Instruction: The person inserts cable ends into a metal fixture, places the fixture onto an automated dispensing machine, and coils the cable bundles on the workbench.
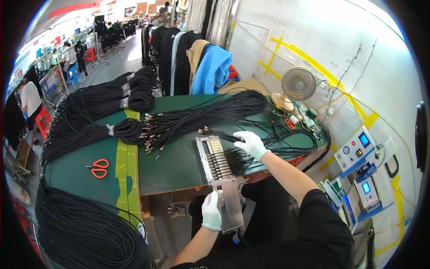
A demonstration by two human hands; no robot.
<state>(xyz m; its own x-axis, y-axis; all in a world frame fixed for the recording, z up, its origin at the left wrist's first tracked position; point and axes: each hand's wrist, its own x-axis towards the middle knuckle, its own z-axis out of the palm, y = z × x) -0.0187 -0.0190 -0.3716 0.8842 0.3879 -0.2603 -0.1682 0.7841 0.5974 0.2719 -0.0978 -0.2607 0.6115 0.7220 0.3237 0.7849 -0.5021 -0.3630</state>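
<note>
My left hand (211,210), in a white glove, grips the near end of a long metal fixture plate (232,210) that hangs past the table's front edge. On the green table lies a metal tray (204,161) with a row of cable connectors (220,165) set in its slots. My right hand (251,143), also gloved, rests on the black cables (237,154) running out of that tray to the right, fingers spread and pressing them down.
Large bundles of black cables (197,117) cover the green table (174,166). Orange scissors (99,168) lie at the left. A small fan (297,84) stands at the far right corner. Test boxes with screens (360,157) sit to my right. Jackets (210,67) hang behind.
</note>
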